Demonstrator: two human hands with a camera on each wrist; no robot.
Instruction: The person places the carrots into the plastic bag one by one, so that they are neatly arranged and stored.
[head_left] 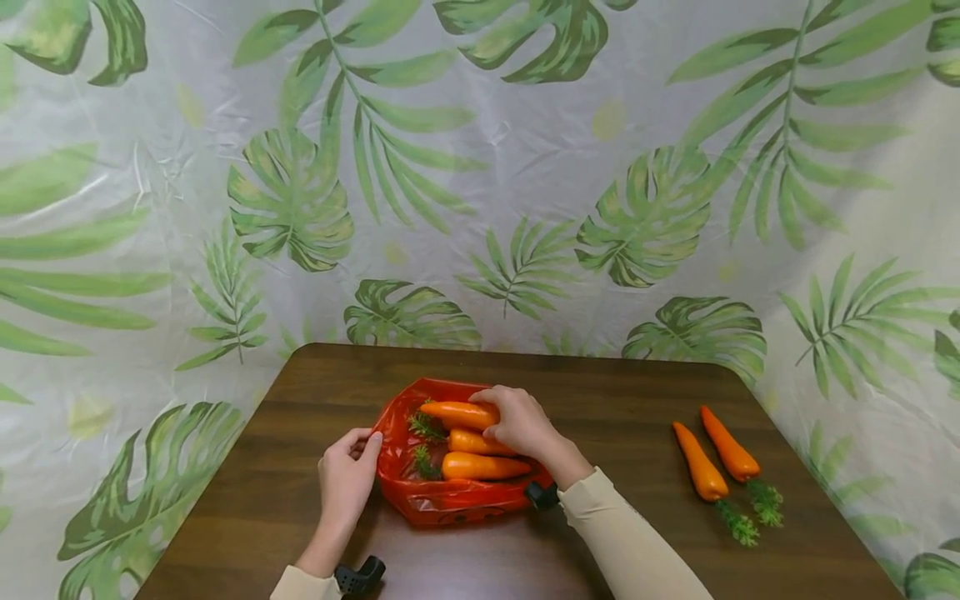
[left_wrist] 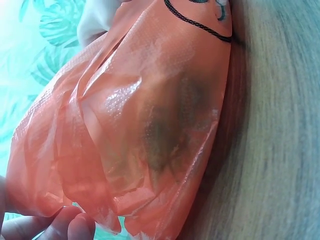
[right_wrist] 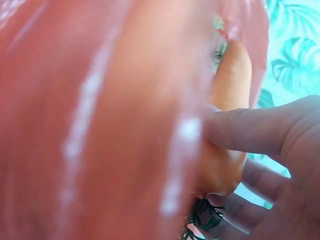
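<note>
A red plastic bag (head_left: 427, 504) lies with its mouth spread on the table, several orange carrots with green tops inside it. My left hand (head_left: 347, 475) pinches the bag's left edge between thumb and fingers; in the left wrist view its fingertips (left_wrist: 75, 222) show at the rim. Over the bag's right side, my right hand (head_left: 521, 425) grips the uppermost carrot (head_left: 457, 413) near its thick end, thumb on one side and fingers on the other. Below it in the bag lies another carrot (head_left: 483, 467). Dark green tops show blurred through the plastic in the left wrist view.
Two more carrots, one nearer (head_left: 701, 467) and one farther (head_left: 729, 446), lie side by side at the right of the brown wooden table (head_left: 600, 392), green tops toward me. Behind the table hangs a leaf-patterned curtain (head_left: 525, 167).
</note>
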